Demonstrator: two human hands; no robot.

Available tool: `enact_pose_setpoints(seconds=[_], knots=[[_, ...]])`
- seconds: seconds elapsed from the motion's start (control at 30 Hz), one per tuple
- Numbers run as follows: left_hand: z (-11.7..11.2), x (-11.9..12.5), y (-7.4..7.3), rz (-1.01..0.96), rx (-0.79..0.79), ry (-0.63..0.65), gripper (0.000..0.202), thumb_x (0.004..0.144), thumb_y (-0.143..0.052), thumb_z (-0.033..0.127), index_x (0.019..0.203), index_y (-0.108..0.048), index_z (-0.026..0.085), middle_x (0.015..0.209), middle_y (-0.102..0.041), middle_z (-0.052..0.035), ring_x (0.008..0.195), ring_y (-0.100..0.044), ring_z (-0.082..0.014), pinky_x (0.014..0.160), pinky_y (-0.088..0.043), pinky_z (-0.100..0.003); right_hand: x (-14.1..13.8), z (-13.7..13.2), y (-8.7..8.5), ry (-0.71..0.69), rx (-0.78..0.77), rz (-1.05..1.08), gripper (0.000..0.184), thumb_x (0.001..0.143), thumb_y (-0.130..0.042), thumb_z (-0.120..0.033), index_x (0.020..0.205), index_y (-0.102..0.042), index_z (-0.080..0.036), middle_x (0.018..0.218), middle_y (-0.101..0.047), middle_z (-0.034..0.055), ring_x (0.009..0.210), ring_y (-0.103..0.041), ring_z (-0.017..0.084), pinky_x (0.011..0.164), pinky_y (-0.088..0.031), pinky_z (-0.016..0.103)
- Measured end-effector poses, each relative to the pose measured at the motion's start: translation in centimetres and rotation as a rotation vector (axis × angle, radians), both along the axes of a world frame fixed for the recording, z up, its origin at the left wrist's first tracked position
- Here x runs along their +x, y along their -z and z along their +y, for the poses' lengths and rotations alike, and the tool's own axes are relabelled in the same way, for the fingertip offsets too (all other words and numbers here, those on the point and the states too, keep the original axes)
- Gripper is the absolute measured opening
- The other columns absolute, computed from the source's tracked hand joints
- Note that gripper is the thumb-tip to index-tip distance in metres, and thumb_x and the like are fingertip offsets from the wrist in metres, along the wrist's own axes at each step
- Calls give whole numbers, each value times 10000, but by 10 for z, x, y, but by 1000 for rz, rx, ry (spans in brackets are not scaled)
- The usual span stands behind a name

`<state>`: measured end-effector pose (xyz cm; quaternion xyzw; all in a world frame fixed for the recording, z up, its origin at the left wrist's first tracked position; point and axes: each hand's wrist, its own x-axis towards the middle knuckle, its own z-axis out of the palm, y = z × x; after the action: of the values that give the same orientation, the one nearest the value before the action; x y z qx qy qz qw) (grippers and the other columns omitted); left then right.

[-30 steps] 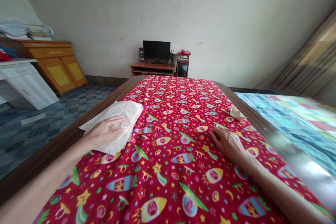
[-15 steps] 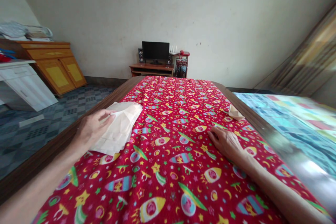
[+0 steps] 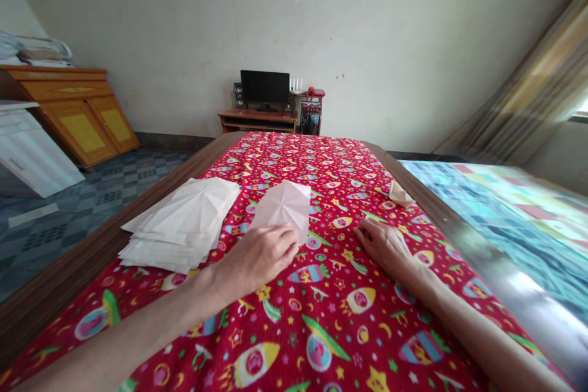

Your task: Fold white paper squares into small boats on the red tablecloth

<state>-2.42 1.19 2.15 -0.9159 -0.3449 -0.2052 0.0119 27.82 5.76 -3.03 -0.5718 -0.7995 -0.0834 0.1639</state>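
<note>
My left hand [image 3: 271,251] is closed on the near edge of a creased sheet of thin white paper [image 3: 285,203] over the middle of the red cloth. Fold lines spread from the sheet's centre like a star; the hand hides its near part. Left of it lies a stack of similar white papers [image 3: 184,220], edges uneven. On the cloth at the right rests my right hand [image 3: 381,242], fingers curled and closed; what they hold, if anything, is hidden. Beyond it, near the cloth's right edge, sits a small folded cream paper piece [image 3: 400,195].
A red patterned cloth [image 3: 303,159] covers most of the dark wooden table [image 3: 184,174]. Behind stand a monitor [image 3: 265,89] and a red telephone [image 3: 315,93]. A bed with a blue patterned cover [image 3: 463,208] is to the right, a wooden cabinet [image 3: 82,119] to the left.
My left hand has moved right from the paper stack to the middle of the cloth, bringing one sheet with it. My right hand stays in place. The view has shifted slightly.
</note>
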Motion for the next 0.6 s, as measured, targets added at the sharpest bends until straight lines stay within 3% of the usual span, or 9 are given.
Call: enact_pose_setpoints(seconds=[0.07, 0.13, 0.2, 0.27, 0.33, 0.43, 0.5, 0.6], knots=[[-2, 14, 2, 12, -28, 8, 179, 947, -413, 191, 863, -568, 162, 832, -640, -38, 785, -635, -156, 759, -502, -272, -4, -5, 0, -49, 23, 42, 300, 944, -380, -359, 864, -620, -198, 770, -619, 49, 633, -572, 160, 547, -387, 255], [-4, 26, 4, 5, -44, 6, 176, 939, -434, 203, 836, -573, 169, 761, -631, -19, 693, -627, -143, 667, -487, -246, -12, -13, 0, -181, 69, 108, 302, 932, -430, -357, 1133, -596, -204, 988, -643, 98, 811, -620, 202, 651, -483, 295], [-6, 36, 7, -1, -52, -1, 175, 933, -452, 218, 822, -580, 173, 728, -634, -12, 638, -625, -136, 607, -464, -229, -23, -21, -1, -365, 120, 154, 428, 915, -482, -362, 1314, -493, -208, 1277, -538, 157, 1114, -554, 275, 839, -507, 392], [-8, 43, 10, -2, -61, -13, 180, 928, -466, 242, 815, -590, 178, 715, -645, -11, 610, -627, -134, 577, -448, -221, -33, -27, -2, -486, 121, 134, 453, 918, -493, -361, 1352, -465, -234, 1400, -442, 155, 1265, -442, 303, 936, -474, 461], [-11, 47, 12, -13, -85, -30, 200, 931, -467, 277, 815, -601, 184, 719, -661, -13, 613, -638, -142, 572, -445, -221, -41, -30, -5, -589, 83, 118, 394, 932, -477, -336, 1313, -511, -238, 1393, -466, 141, 1298, -418, 288, 986, -447, 466], [-12, 43, 8, -59, -205, -16, 242, 942, -448, 363, 895, -616, 196, 797, -693, -18, 698, -666, -161, 630, -472, -229, -44, -32, -9, -713, -34, 135, 312, 959, -415, -253, 1211, -596, -235, 1253, -603, 111, 1224, -514, 236, 1011, -438, 427], [-9, 31, 4, -120, -317, 25, 278, 950, -418, 392, 1019, -608, 202, 917, -703, -27, 813, -675, -165, 724, -495, -233, -42, -31, -11, -744, -85, 175, 316, 960, -391, -215, 1178, -619, -211, 1208, -637, 110, 1185, -552, 225, 1010, -441, 424], [3, 3, 5, -212, -402, 31, 339, 953, -356, 293, 1211, -552, 193, 1148, -663, -48, 1053, -625, -171, 926, -468, -268, -37, -29, -8, -748, -95, 249, 334, 941, -379, -165, 1161, -630, -172, 1208, -637, 121, 1177, -561, 218, 1004, -454, 418]])
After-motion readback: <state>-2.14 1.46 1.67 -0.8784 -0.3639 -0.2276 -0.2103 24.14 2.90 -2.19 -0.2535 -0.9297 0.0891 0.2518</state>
